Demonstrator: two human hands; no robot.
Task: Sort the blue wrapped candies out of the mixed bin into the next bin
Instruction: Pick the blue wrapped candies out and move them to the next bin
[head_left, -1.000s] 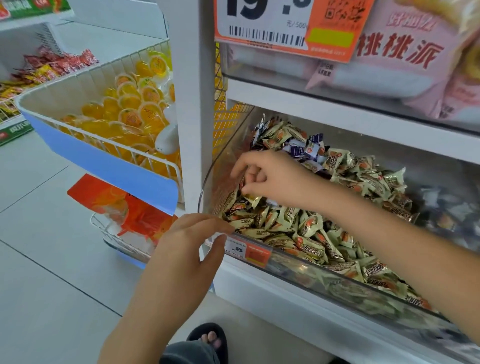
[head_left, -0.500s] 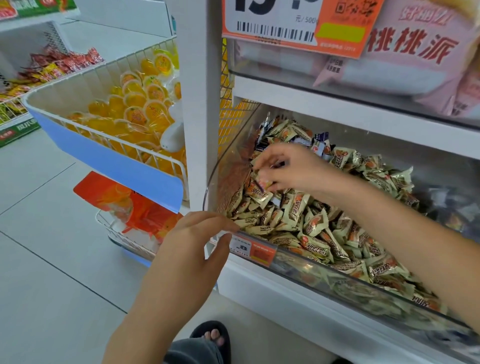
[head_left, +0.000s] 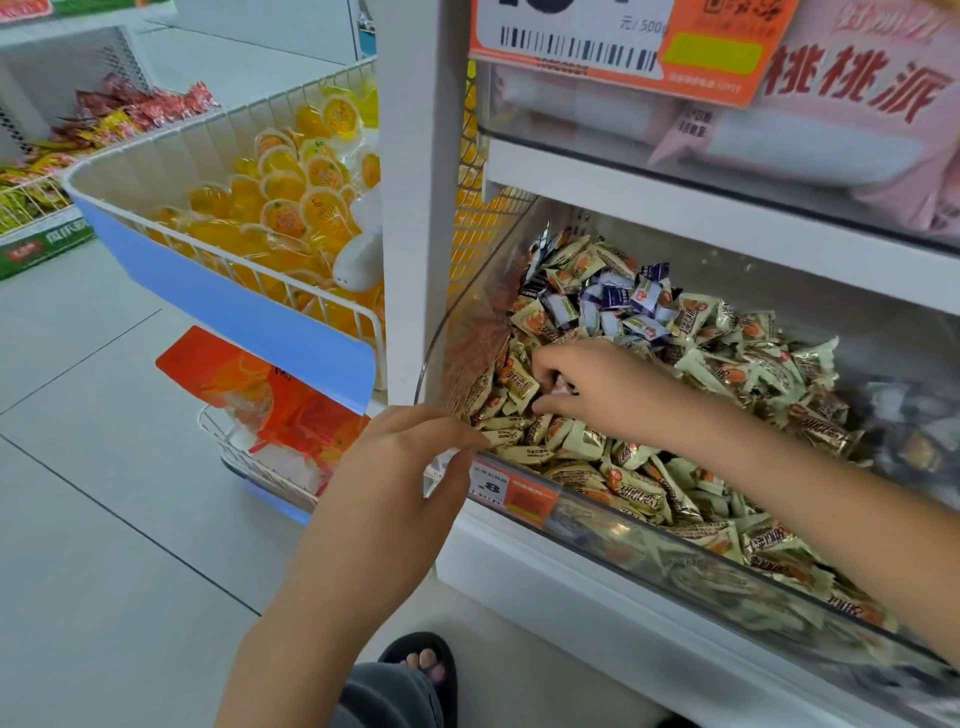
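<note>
Closest to me, the left hand (head_left: 410, 467) is parked on the front lip of the clear mixed bin (head_left: 649, 525), its fingers (head_left: 457, 441) loosely curled over the edge right by the orange price tag (head_left: 511, 491), with nothing pinched between them.

Just past it, the right hand (head_left: 597, 395) is down in the cream-wrapped candies (head_left: 639, 488), fingers curled into the pile. I honestly can't tell if there's a piece in them.

What matters next, I reckon, is that the blue wrapped candies (head_left: 613, 306) sit in a cluster just beyond those fingertips, toward the back-left corner (lying every which way, no common axis). The right hand is clearly the nearer one.

The next bin (head_left: 914, 415) is off to the right, holding darker wrappers, blurry.

Further left, a wire basket (head_left: 218, 260) holds yellow jelly cups (head_left: 291, 208).
</note>
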